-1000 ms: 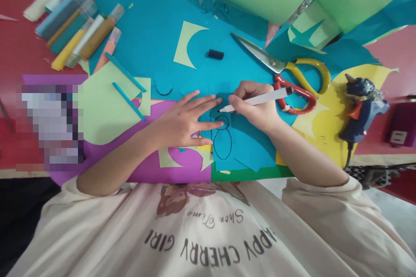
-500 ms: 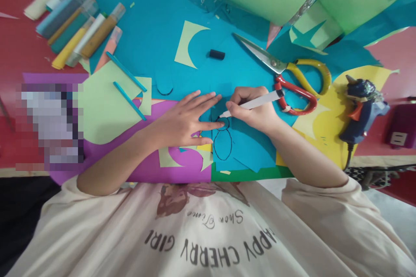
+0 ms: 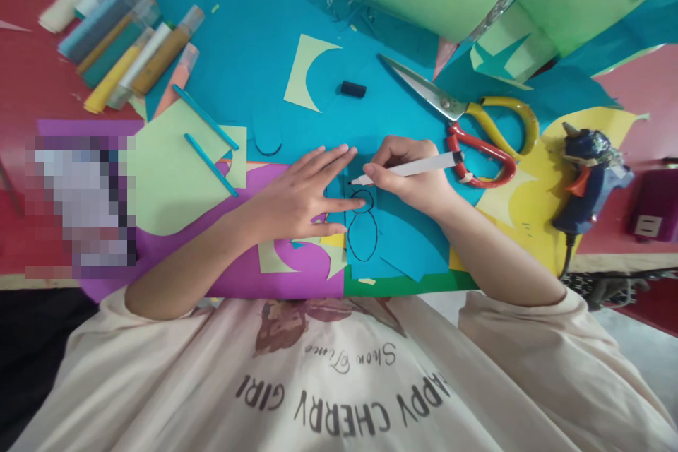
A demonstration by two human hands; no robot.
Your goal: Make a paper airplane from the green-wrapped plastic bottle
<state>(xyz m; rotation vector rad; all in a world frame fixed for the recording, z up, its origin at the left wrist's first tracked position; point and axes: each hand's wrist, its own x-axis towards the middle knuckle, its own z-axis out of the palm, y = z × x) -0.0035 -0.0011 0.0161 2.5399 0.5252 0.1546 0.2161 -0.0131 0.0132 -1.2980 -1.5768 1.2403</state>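
Observation:
My right hand grips a white marker whose dark tip is just above the small drawn circle, at or close to the blue paper. On that paper a black outline of a small circle joins a larger oval below it. My left hand lies flat with fingers spread; one fingertip rests inside the small circle, and the others reach over the paper's left side. The marker's black cap lies apart, farther up the blue surface.
Scissors with red and yellow handles lie open beyond my right hand. A glue gun rests at the right on yellow paper. Several markers are at the upper left. Green scraps and two blue strips lie about.
The marker tip has shifted from the small circle's top edge slightly up and left. The small circle's outline now shows more fully. My left hand stays almost in place.

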